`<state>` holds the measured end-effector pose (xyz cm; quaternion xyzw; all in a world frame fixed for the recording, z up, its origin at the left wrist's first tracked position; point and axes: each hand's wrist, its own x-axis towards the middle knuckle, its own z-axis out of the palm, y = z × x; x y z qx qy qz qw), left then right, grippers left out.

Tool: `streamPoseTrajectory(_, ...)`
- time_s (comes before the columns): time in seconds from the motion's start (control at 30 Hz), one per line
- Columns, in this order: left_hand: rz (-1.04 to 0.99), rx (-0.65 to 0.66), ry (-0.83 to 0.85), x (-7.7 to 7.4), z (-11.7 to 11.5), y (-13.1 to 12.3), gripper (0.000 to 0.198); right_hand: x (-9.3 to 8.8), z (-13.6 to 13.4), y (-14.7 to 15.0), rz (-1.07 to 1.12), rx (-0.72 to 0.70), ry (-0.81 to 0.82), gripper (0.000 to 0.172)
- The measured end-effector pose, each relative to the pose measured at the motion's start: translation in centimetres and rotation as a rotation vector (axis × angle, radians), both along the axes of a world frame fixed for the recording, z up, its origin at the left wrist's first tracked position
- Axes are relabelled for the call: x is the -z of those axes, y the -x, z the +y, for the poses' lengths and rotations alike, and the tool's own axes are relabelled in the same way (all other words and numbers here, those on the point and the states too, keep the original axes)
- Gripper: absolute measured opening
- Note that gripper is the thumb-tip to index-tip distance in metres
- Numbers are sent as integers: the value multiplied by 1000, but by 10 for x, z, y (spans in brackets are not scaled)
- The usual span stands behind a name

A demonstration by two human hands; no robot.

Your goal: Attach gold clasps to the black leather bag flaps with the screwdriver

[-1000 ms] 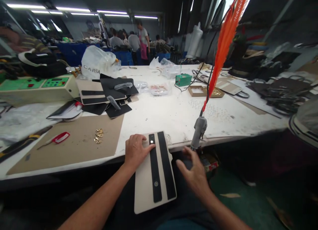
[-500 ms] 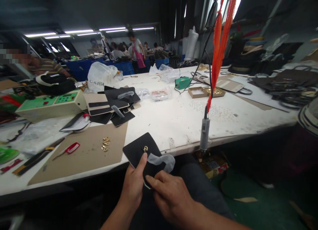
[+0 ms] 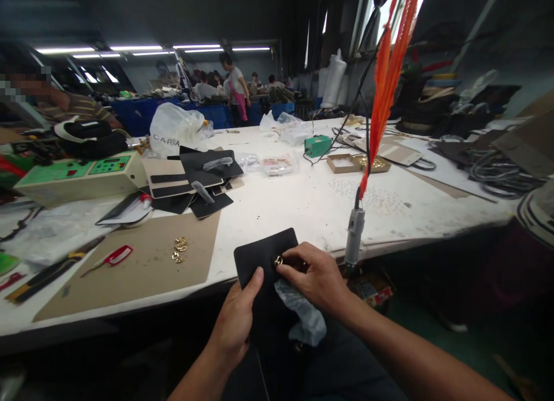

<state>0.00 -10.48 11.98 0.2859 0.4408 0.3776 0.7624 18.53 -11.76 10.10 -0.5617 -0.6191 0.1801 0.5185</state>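
My left hand (image 3: 237, 323) grips a flat black panel (image 3: 262, 248) by its left side, thumb on the face and fingers behind. The panel is tilted toward me over the front edge of the table. My right hand (image 3: 318, 277) pinches a small gold-coloured metal fitting (image 3: 278, 261) on the panel's face between thumb and fingertips. Below it, a crumpled strip of translucent plastic wrap (image 3: 303, 317) hangs from the panel. To the left, several more gold fittings (image 3: 179, 250) lie on a brown cardboard sheet (image 3: 142, 274), with a red-handled awl (image 3: 116, 255) beside them.
A grey electric screwdriver (image 3: 355, 236) hangs by an orange cord (image 3: 381, 95) at the table's front edge. Stacked black panels (image 3: 212, 170) and a green-topped machine (image 3: 82, 176) stand left. Small cardboard boxes (image 3: 341, 163) sit farther back. Co-workers (image 3: 236, 89) are in the background.
My right hand has moved up from the panel's lower edge to the gold fitting. The panel has shifted right and turned, with my left hand still holding it.
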Motion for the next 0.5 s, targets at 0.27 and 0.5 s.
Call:
streamPoseTrajectory(0.27,-57,23,-4,5,4,6,53,3,5,19,208,-58,15,9)
streamPoseTrajectory(0.5,-70,52,-13,9,13,3,51,19,12,14,143,-124,-173,14)
